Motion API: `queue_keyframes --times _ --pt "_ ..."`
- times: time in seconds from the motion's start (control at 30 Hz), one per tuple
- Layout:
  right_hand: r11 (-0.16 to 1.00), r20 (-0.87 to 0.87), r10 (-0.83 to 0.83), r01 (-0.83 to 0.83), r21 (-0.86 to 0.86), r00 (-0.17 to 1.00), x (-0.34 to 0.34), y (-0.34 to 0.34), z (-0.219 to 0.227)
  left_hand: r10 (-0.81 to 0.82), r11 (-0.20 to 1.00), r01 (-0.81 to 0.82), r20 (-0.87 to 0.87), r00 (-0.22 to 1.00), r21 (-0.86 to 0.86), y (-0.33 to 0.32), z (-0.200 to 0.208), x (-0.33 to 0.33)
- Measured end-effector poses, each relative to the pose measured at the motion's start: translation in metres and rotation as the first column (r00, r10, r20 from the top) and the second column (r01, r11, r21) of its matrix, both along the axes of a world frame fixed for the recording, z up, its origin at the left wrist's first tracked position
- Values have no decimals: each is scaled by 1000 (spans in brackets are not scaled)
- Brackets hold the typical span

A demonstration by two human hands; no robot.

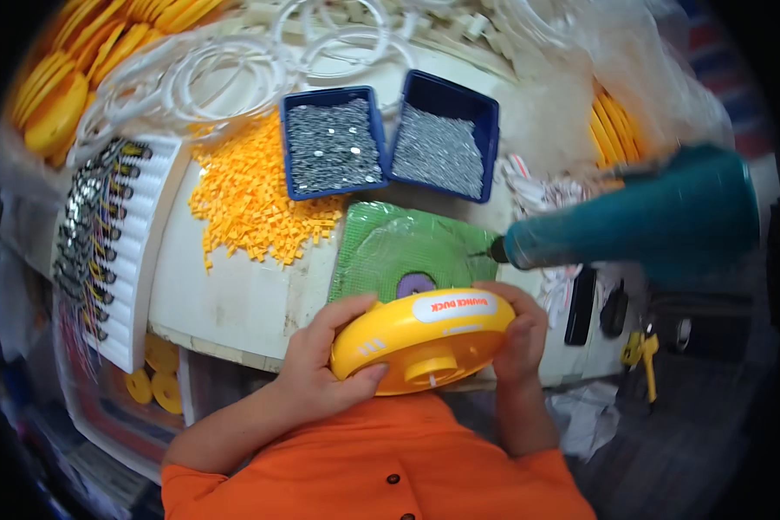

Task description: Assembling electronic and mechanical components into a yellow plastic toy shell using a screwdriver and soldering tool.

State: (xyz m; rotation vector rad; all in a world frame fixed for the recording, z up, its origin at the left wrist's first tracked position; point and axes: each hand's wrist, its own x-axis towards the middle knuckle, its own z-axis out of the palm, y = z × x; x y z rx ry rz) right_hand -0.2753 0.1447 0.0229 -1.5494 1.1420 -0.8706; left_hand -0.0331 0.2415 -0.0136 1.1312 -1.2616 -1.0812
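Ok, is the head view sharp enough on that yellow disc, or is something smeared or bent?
Head view: the yellow disc between the left hand and right hand is fairly sharp; the teal power screwdriver is soft and blurred; the bench edges bow toward the rim; the corners are black.

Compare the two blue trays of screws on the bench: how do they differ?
The left blue tray sits nearly square to the view, while the right blue tray is turned at an angle. The left tray borders the heap of small yellow parts; the right tray lies nearer the teal power screwdriver. The left tray's wall looks shallow, the right tray's far wall taller. Both are blue, rectangular, filled with small silver screws, and sit beyond the green mat.
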Motion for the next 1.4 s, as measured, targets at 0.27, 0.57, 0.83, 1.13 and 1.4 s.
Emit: queue_keyframes --times 0.27,0.57,0.83,1.13,1.4 --pt "704 -354 354 -495 -508 866 -26 -41 66 -258 847 473 590 765 -242 -79 78 37" --pt "565 -681 135 -621 -544 720 -45 18 -29 -125 757 636 921 370 -152 -50 15 37" --pt "631 -468 347 -572 -525 813 -27 -46 -21 -91 756 637 939 333 -153 -56 8 39" --pt "498 -552 -92 -442 -746 829 49 -189 -31 -209 780 569 748 630 -261 -74 18 37" --pt "549 -615 -45 -495 -674 787 48 -205 -10 225 858 208 707 671 -470 -209 30 29"
